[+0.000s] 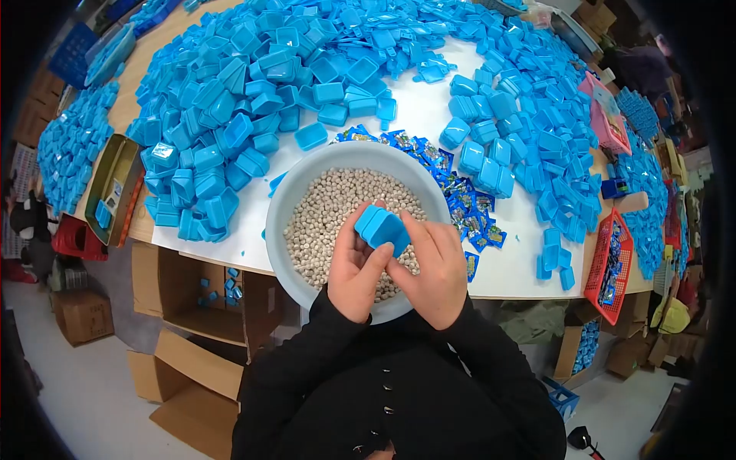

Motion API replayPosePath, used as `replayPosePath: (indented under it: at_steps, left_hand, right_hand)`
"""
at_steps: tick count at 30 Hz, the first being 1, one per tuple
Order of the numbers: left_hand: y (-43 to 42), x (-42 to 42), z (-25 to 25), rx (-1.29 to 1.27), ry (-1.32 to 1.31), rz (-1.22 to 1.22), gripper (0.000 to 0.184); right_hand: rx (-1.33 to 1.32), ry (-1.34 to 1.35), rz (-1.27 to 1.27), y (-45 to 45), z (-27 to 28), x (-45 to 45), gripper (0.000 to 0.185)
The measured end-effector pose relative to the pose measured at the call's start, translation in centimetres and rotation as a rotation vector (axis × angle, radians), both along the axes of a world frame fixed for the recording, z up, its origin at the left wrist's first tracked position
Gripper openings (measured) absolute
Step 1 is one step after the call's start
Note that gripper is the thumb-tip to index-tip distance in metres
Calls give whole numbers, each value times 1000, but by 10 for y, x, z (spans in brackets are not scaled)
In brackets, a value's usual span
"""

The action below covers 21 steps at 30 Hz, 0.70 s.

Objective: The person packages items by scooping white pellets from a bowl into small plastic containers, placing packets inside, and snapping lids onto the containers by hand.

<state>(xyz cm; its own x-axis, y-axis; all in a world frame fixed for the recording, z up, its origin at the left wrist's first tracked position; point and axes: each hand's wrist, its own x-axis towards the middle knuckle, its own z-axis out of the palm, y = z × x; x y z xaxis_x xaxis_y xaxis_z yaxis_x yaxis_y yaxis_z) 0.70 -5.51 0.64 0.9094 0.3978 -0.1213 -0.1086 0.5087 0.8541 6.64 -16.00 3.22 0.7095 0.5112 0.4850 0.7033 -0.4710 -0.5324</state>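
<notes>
Both my hands hold one small blue plastic box (pixel 382 228) over a grey-blue basin (pixel 280 253). My left hand (pixel 356 268) has its thumb and fingers around the box's left side. My right hand (pixel 431 264) pinches the box from the right. Inside the basin lie many small round beige pellets (pixel 322 207). Just behind the basin's rim are small printed blue packets (pixel 468 211). A loose blue box (pixel 311 136) sits near the rim at the upper left. Whether anything is inside the held box cannot be made out.
Large piles of blue boxes (pixel 222 115) cover the table's left and back, with another pile (pixel 506 138) at right. A red basket (pixel 609 268) of packets stands at the right edge. Open cardboard boxes (pixel 199 368) are below the table at left. A metal tin (pixel 111 188) sits far left.
</notes>
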Motion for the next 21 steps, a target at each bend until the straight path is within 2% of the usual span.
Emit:
replayPosePath:
  at_steps: [6, 10, 21]
  left_hand:
    - [3, -1, -2, -19, 35, 27, 56]
    - [14, -2, -1, -164, 104, -64, 54]
    - [16, -4, -1, -44, -45, -58, 56]
  right_hand:
    - [-2, 10, 8, 3, -2, 1, 57]
    - [-33, -39, 107, 6, 2, 8, 56]
    - [35, -48, 145, 6, -1, 11, 58]
